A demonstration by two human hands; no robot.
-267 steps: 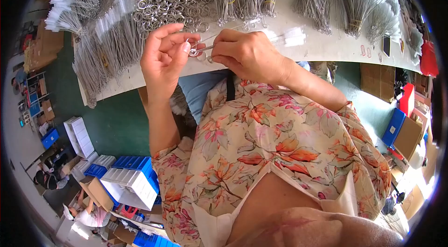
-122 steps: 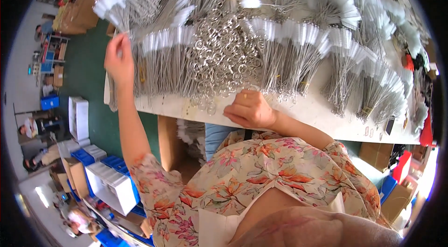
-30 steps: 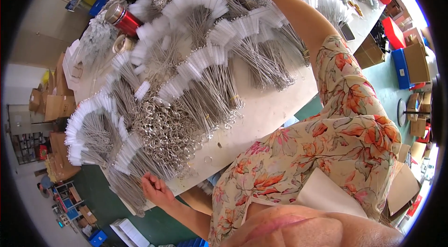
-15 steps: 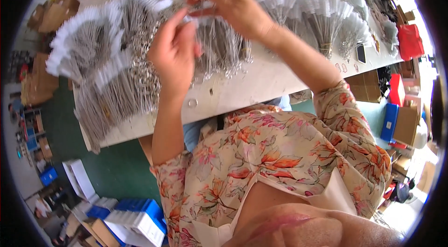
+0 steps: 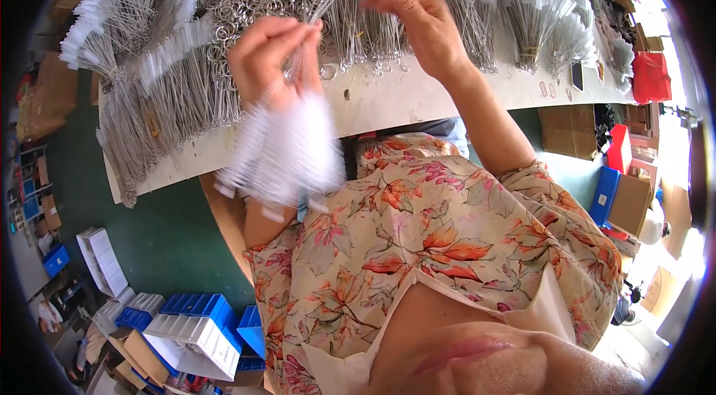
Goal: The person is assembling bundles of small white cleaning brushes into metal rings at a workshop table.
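Observation:
My left hand (image 5: 261, 52) is closed around the wire stems of a bunch of thin brushes (image 5: 291, 145) with white bristles. The bristle ends hang toward my body, smeared by motion, and cover my forearm. The looped wire ends stick up past my fingertips. To the right, my right hand (image 5: 429, 26) is held above the table edge with fingers stretched to the left and nothing visible in it. Behind both hands lie a heap of metal rings (image 5: 250, 3) and rows of similar brushes (image 5: 373, 18).
The white table (image 5: 395, 100) carries many brush bundles (image 5: 529, 18), some tied. A phone (image 5: 577, 76) and small loose clips (image 5: 548, 89) lie at the right. A red bag (image 5: 651, 76) hangs beyond the right end. Blue and white bins (image 5: 194, 331) stand on the green floor at lower left.
My hands have moved apart. The left now shows a bunch of brushes swung toward my body, not visible before. The right has shifted right and lower. The view has moved slightly.

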